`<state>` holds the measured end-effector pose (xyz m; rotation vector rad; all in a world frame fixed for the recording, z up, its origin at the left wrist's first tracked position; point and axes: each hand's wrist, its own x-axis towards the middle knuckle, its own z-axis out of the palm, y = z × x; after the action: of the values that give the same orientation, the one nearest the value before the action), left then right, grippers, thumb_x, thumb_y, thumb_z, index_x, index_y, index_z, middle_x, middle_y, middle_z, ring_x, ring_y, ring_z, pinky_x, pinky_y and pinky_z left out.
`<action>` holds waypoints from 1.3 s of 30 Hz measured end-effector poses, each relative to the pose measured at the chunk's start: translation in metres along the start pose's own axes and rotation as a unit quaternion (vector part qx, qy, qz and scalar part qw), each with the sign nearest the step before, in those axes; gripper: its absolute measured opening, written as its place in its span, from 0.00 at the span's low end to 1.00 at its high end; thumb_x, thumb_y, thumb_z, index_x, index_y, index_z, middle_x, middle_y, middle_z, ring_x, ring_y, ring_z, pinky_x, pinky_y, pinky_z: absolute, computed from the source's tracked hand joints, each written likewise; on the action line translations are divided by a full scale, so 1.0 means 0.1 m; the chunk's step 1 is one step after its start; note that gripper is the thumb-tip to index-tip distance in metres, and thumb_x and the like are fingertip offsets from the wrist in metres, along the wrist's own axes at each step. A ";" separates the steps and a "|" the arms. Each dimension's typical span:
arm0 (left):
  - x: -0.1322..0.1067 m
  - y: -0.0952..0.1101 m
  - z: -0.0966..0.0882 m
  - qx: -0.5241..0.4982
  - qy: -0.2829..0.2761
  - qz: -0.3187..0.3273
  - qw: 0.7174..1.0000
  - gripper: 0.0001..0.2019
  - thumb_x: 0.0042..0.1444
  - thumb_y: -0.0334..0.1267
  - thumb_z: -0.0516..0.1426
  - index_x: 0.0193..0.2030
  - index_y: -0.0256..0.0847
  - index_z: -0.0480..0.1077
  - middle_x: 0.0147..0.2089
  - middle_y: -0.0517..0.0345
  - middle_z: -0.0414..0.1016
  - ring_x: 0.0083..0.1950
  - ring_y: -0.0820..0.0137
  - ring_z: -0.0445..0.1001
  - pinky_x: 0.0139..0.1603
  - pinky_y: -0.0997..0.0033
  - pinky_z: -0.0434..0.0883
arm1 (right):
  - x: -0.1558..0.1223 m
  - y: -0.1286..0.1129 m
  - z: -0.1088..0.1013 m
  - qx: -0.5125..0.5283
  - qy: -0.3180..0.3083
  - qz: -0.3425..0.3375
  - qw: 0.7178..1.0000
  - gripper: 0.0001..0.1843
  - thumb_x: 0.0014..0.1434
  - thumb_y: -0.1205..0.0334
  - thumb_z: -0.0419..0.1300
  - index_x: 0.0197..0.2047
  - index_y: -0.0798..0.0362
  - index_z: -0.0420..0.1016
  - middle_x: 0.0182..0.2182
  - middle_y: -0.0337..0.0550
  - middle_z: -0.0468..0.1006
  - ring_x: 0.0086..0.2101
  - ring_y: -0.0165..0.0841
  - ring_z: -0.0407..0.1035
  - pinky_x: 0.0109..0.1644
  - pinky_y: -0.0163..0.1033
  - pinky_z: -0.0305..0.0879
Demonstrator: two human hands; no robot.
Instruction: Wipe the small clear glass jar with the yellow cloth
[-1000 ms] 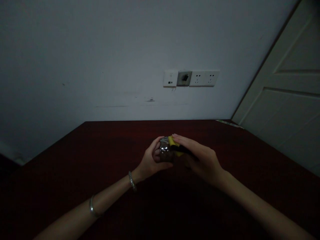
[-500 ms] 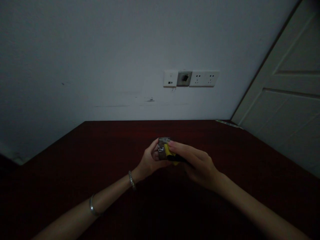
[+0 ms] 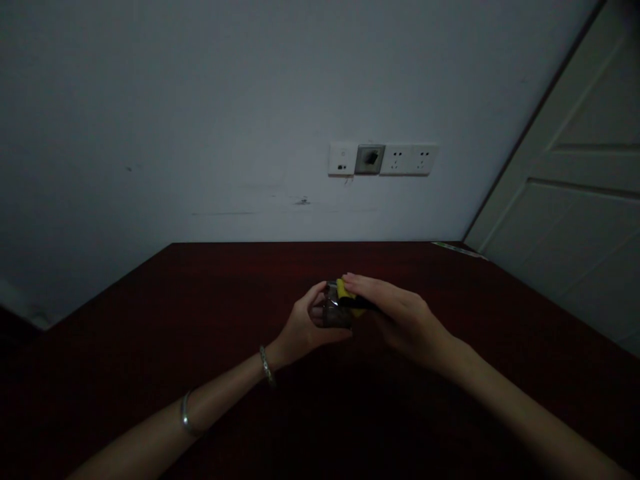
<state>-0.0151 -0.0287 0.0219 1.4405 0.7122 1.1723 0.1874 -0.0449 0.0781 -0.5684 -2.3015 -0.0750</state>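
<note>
My left hand (image 3: 299, 332) is closed around a small see-through container (image 3: 336, 317), thumb along its near side and fingers on its far side. Shiny reflections show on the container; its exact kind is too dark to make out. My right hand (image 3: 407, 323), fingers bent, grips a yellow-and-black cloth-like piece (image 3: 345, 291) and presses it against the right side of the container. Part of that piece is hidden under the right fingers. Both hands are held close together over the dark red tabletop (image 3: 240, 280).
A pale wall (image 3: 250, 120) stands behind the table, with a row of sockets and switches (image 3: 383, 160) on it. On the right is a white panelled door (image 3: 590, 200). A thin printed strip (image 3: 459, 250) lies at the table's back right edge. The lighting is dim.
The yellow-and-black piece has moved up and slightly right over the container, along with my right fingers. The container has shifted a little to the right, and my left thumb now lies lower along it.
</note>
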 end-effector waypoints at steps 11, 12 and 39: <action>0.08 0.04 0.01 0.018 0.051 0.018 0.998 0.31 0.40 0.32 0.66 0.53 0.37 0.62 0.49 0.45 0.76 0.43 0.61 0.78 0.37 0.67 0.76 | 0.10 -0.27 0.06 -0.106 -0.033 -0.127 0.986 0.18 0.63 0.74 0.48 0.55 0.67 0.66 0.52 0.59 0.72 0.58 0.42 0.61 0.58 0.48 0.65; 0.08 0.04 0.00 0.021 0.054 0.017 0.998 0.30 0.41 0.33 0.65 0.53 0.38 0.62 0.48 0.45 0.76 0.43 0.62 0.78 0.37 0.67 0.76 | 0.10 -0.27 0.06 -0.107 -0.034 -0.132 0.985 0.17 0.63 0.74 0.48 0.54 0.66 0.66 0.52 0.59 0.73 0.57 0.42 0.62 0.58 0.48 0.66; 0.03 0.15 0.05 0.148 0.048 0.061 0.986 0.26 0.47 0.34 0.61 0.53 0.36 0.60 0.45 0.47 0.77 0.43 0.65 0.77 0.41 0.65 0.75 | 0.09 -0.22 0.07 -0.081 -0.008 -0.124 0.989 0.20 0.61 0.77 0.47 0.57 0.65 0.63 0.53 0.59 0.71 0.59 0.39 0.58 0.59 0.48 0.65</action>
<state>-0.0120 -0.0306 0.0372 1.7036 0.9048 1.2756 0.1677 -0.0601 0.0823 -0.3617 -2.3859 -0.3818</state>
